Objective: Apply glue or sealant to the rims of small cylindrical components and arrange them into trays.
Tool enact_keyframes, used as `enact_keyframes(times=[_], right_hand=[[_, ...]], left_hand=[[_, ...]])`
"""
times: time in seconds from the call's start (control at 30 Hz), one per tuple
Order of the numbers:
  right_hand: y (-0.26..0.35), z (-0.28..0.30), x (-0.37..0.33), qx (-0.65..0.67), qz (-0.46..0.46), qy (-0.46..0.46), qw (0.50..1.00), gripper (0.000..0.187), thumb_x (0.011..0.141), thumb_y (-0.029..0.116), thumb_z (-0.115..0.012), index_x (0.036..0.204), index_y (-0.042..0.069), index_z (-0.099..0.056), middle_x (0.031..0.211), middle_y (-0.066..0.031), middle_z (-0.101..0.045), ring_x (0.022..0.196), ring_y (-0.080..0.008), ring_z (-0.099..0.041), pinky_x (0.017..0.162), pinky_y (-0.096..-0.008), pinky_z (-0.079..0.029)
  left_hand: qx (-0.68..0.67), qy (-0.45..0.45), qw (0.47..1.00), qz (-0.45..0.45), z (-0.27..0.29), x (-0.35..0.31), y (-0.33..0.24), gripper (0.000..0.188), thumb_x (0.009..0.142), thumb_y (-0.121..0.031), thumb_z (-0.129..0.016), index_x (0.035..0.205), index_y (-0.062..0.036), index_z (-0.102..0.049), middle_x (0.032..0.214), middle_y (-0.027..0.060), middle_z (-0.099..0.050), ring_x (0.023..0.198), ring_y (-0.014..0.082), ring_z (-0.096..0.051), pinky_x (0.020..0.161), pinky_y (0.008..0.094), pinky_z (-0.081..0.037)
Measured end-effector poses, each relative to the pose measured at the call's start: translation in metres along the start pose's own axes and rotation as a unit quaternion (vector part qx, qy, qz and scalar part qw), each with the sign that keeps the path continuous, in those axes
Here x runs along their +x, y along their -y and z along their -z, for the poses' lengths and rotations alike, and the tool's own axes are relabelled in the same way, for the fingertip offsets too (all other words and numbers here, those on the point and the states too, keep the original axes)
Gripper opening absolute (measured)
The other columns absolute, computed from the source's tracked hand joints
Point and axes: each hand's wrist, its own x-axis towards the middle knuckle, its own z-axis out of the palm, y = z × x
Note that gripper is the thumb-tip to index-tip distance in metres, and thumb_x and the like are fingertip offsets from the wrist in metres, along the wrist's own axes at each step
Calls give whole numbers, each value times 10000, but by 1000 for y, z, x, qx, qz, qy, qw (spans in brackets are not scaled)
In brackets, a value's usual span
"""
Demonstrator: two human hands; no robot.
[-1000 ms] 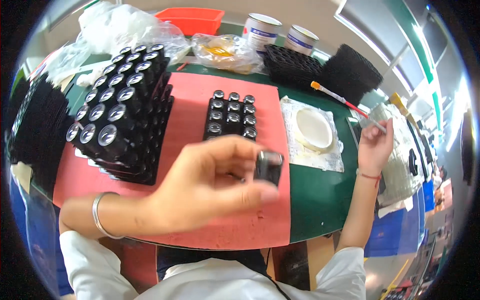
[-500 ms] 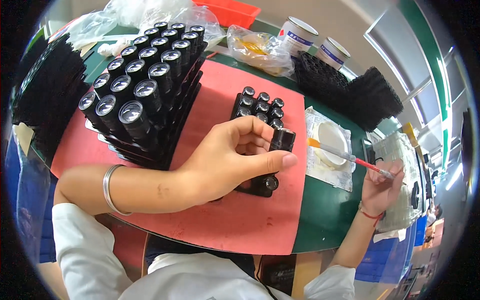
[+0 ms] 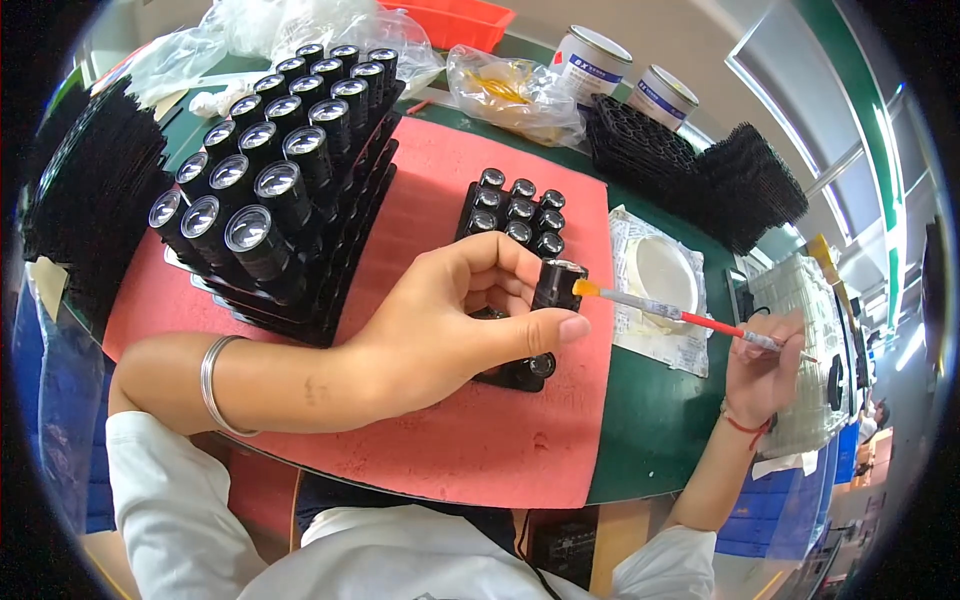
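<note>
Between the thumb and fingers of my left hand (image 3: 455, 325) is a short black cylinder (image 3: 558, 285), held above the pink mat. My right hand (image 3: 768, 365) pinches a paintbrush (image 3: 690, 318) with a red and whitish handle. Its yellow bristle tip is at the cylinder's right side, seemingly touching it. Under and behind my left hand stands a black tray of small black cylinders (image 3: 520, 210) with glassy tops, partly hidden by the hand. A round white dish (image 3: 660, 275) lies on a sheet of paper right of the mat, beneath the brush.
At the left, taller black cylinders with clear lenses (image 3: 255, 230) stand in stacked black trays on the pink mat (image 3: 440, 450). Black trays (image 3: 90, 190) are piled at far left, more black trays (image 3: 640, 145) at far right. Two cans (image 3: 590, 65) and a plastic bag (image 3: 510, 95) stand behind.
My right hand has brought the brush leftward, so its tip has gone from just beside the cylinder to its side. My left hand has shifted slightly left with the cylinder.
</note>
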Motion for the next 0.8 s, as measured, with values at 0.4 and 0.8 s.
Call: enact_keyframes(times=[0.4, 0.8], right_hand=[[0, 6, 3, -25, 3, -24, 999, 251, 867, 255, -466, 740, 50, -397, 587, -57, -426, 524, -129, -401, 465, -229, -338], [-1, 7, 5, -37, 4, -31, 999, 240, 863, 253, -473, 745, 49, -428, 599, -63, -464, 520, -127, -421, 472, -219, -351]], left_hand=[[0, 18, 1000, 16, -2, -2, -1, 270, 709, -171, -691, 860, -29, -519, 776, 6, -540, 720, 69, -505, 667, 207, -443], [-26, 48, 997, 46, -2, -6, -6, 255, 809, -116, -566, 1022, 12, -509, 915, 33, -562, 843, 83, -528, 727, 227, -449]])
